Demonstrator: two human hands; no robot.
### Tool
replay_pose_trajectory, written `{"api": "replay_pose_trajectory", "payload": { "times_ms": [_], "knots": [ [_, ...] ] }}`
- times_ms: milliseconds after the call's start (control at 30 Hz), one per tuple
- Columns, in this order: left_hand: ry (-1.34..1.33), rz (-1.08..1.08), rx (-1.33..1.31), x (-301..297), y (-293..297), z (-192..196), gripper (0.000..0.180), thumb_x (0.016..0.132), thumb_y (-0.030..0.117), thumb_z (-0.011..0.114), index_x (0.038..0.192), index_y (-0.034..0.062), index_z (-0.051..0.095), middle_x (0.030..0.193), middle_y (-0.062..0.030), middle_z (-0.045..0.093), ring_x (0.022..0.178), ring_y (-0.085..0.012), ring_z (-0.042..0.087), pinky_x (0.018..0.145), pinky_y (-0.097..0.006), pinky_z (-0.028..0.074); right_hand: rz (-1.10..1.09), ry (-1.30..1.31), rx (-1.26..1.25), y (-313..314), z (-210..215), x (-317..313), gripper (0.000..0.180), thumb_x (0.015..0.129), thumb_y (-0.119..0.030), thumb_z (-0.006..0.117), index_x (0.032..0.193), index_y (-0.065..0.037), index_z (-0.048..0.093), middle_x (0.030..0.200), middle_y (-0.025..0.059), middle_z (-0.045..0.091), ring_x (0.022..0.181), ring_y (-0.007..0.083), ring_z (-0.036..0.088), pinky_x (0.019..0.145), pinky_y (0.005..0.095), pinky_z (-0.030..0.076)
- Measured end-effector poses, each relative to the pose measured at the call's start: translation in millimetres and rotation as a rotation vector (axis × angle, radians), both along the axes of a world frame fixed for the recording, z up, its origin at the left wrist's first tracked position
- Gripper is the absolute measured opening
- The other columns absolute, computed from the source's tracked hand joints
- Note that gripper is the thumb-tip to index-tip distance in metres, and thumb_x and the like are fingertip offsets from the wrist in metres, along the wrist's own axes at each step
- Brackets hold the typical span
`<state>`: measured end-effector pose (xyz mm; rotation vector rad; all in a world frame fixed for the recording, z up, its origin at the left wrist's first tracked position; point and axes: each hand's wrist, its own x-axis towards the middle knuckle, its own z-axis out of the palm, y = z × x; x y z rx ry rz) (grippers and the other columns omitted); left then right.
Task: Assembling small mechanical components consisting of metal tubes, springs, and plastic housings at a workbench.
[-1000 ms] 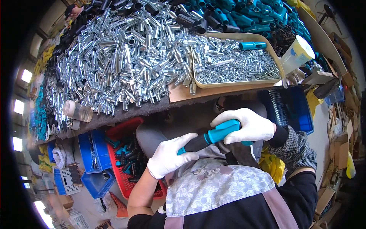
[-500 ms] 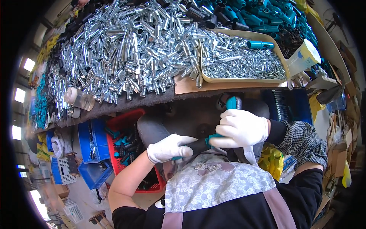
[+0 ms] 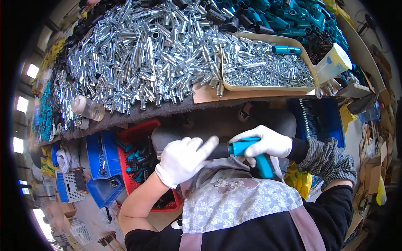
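Observation:
Over my lap lies a pistol-shaped tool point(image 3: 264, 166) with a teal body and handle and a black tube point(image 3: 220, 152) running to the left. My white-gloved right hand point(image 3: 270, 144) is closed round its teal body, the handle hanging down below the fingers. My left hand point(image 3: 184, 159), also in a white glove, is wrapped over the black tube with the index finger stretched along it. A short metal end of the tube shows just left of that hand. The left fingers' undersides are hidden.
Heaped metal fittings point(image 3: 167, 54) cover the bench ahead, beside a shallow tray point(image 3: 268, 88) of small parts. Teal housings point(image 3: 278, 19) and a paper cup point(image 3: 337, 60) are at the right. A clear bottle point(image 3: 88, 108) lies near the edge. A red crate point(image 3: 122, 161) and blue bins point(image 3: 98, 190) stand left.
The tool has turned so its teal handle now points toward me instead of away. My left hand has risen from under the tube to lie over it, and my right hand has shifted its hold.

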<state>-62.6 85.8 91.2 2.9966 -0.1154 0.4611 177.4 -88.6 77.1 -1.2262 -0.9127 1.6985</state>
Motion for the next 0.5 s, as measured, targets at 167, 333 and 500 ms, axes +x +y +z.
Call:
{"api": "replay_pose_trajectory", "payload": {
  "times_ms": [167, 333, 500],
  "knots": [
    [0.370, 0.180, -0.316, -2, 8, -12, 0.042, 0.076, 0.030, 0.074, 0.114, 0.0146, 0.061, 0.088, -0.0103, 0.067, 0.080, -0.0294, 0.070, 0.069, -0.040, 0.056, 0.026, -0.696, 0.597, 5, -2, -8, 0.056, 0.084, -0.021, 0.074, 0.134, -0.001, 0.060, 0.099, 0.0162, 0.073, 0.078, 0.0229, 0.072, 0.073, 0.0335, 0.057],
    [0.110, 0.329, -0.263, 3, 8, -33, 0.027, 0.078, 0.024, 0.073, 0.101, 0.0123, 0.064, 0.083, -0.0102, 0.068, 0.078, -0.0316, 0.070, 0.066, -0.043, 0.056, -0.370, 0.232, 0.201, 4, 7, -20, 0.067, 0.101, -0.041, 0.055, 0.149, 0.004, 0.041, 0.131, 0.0181, 0.061, 0.117, 0.0241, 0.061, 0.105, 0.0361, 0.045],
    [0.410, 0.243, -0.368, 2, -12, -46, 0.032, 0.081, 0.034, 0.071, 0.103, 0.0116, 0.068, 0.084, -0.0167, 0.071, 0.080, -0.0357, 0.071, 0.072, -0.044, 0.057, -0.443, -0.444, 0.761, 3, 17, -10, 0.050, 0.101, -0.035, 0.048, 0.131, 0.003, 0.063, 0.138, 0.0173, 0.060, 0.131, 0.0289, 0.055, 0.111, 0.0391, 0.039]
  ]
}}
